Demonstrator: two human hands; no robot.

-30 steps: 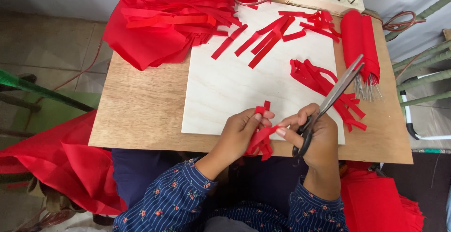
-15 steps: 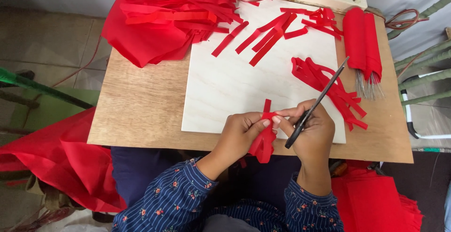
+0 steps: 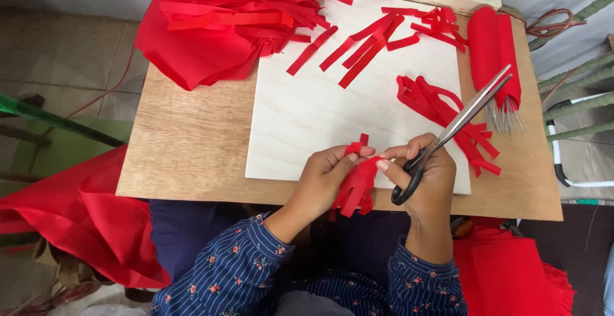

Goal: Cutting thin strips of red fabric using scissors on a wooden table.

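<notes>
My left hand (image 3: 323, 178) pinches the strips (image 3: 355, 185); my right hand (image 3: 430, 175) grips the scissors (image 3: 448, 134), lower centre. They could slip and nick my fingers.

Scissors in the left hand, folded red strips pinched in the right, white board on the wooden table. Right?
Not quite: the hands are swapped. The head view shows the scissors in the right hand, and the left hand pinching the folded red strips. The white board does lie on the wooden table.
</notes>
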